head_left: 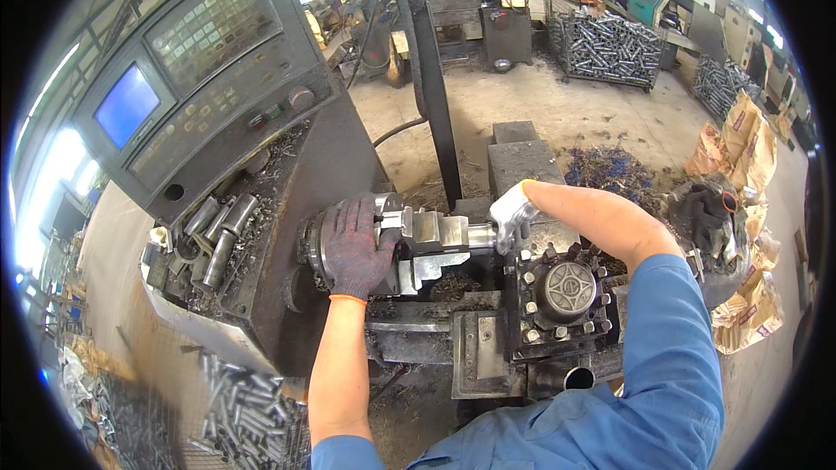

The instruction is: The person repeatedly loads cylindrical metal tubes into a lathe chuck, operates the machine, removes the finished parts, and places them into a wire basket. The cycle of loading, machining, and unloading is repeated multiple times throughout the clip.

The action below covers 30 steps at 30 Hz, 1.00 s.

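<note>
My left hand (357, 245), in a dark, stained glove with an orange cuff, lies with fingers stretched over the round lathe chuck (319, 248). Stepped metal jaws (427, 233) stick out from the chuck's right side. A shiny metal cylinder (481, 236) sits between those jaws and points right. Around its outer end curl the fingers of my right hand (512, 216), in a pale grey-white glove; part of the grip is hidden. Just below that hand stands the square tool turret (568, 291), ringed by bolts, with a round embossed cap.
A control panel (200, 52) with a lit blue screen (127, 106) rises on the left. Below it, metal cylinders (224, 248) lie on a ledge with chips. Wire bins (610, 48) of metal parts stand at the back; a dark glove (710, 213) and brown paper sacks (747, 144) are at right.
</note>
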Tool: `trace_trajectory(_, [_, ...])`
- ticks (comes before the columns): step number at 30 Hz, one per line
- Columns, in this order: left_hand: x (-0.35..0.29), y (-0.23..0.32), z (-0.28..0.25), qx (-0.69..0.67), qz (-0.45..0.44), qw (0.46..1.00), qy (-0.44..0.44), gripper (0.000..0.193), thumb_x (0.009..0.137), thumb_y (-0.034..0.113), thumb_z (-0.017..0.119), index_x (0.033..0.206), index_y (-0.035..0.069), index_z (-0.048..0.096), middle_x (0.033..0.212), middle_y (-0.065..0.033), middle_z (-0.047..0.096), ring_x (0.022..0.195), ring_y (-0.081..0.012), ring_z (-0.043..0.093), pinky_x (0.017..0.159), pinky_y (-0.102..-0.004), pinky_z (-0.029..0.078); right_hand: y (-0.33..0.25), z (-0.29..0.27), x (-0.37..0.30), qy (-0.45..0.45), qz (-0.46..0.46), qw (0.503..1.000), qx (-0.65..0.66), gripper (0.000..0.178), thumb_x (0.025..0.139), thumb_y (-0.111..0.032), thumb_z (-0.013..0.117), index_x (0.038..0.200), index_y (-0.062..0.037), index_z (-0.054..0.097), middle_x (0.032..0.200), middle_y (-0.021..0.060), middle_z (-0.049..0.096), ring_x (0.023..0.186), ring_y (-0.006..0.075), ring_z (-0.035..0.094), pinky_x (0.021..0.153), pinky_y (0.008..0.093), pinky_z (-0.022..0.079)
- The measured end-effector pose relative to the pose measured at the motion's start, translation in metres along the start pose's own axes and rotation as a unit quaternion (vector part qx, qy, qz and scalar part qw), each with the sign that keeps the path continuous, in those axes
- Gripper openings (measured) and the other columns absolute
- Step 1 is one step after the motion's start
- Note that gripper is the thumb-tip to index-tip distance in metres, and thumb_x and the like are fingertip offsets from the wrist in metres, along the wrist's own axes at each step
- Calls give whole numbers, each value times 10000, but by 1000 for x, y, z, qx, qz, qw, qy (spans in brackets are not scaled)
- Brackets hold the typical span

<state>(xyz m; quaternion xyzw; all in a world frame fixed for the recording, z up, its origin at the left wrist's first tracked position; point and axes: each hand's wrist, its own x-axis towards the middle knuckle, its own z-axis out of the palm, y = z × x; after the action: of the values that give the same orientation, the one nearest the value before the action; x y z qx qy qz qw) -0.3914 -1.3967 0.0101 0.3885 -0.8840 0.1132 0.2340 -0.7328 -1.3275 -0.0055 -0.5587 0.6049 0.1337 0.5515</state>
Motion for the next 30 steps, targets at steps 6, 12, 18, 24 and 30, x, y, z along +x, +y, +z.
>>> trace_trajectory(6, [15, 1, -8, -4, -28, 994, -110, 771, 1024, 549, 569, 1602, 50, 461, 1635, -194, 496, 1544, -332, 426, 1321, -477, 237, -9, 8, 2, 119, -36, 967, -223, 694, 736, -529, 909, 1139, 15, 755, 891, 157, 780, 770, 294, 731, 714, 426, 586])
trace_trajectory(12, [16, 9, -19, 12, -37, 995, -96, 777, 1026, 548, 570, 1621, 71, 420, 1626, -177, 508, 1532, -332, 443, 1319, -480, 242, 85, 49, -93, 451, 7, 883, -129, 939, 648, -436, 888, 1422, 20, 614, 1261, 242, 738, 1144, 369, 731, 1006, 420, 593])
trace_trajectory(18, [18, -2, -8, -27, -12, 997, -68, 762, 1000, 510, 613, 1592, 60, 447, 1578, -179, 547, 1494, -343, 484, 1298, -502, 275, 48, 88, -169, 701, -36, 709, 67, 916, 712, -429, 939, 1419, 2, 547, 1212, 201, 718, 1020, 286, 752, 911, 382, 656])
trace_trajectory(24, [-56, 83, -62, -391, 6, 915, 101, 744, 1014, 340, 728, 1612, 53, 392, 1602, -197, 504, 1501, -371, 465, 1275, -505, 326, -103, 202, -205, 746, -103, 619, -223, 791, 709, -225, 857, 1418, -48, 554, 1194, 239, 700, 919, 353, 757, 782, 420, 666])
trace_trajectory(30, [-204, 138, -47, -837, -280, 464, -78, 454, 1005, 167, 758, 1400, 49, 567, 1328, -112, 650, 1214, -247, 657, 1070, -406, 561, -132, 329, -118, 579, -81, 810, 38, 839, 728, -407, 871, 1426, -37, 587, 1290, 291, 669, 1158, 463, 693, 1002, 509, 561])
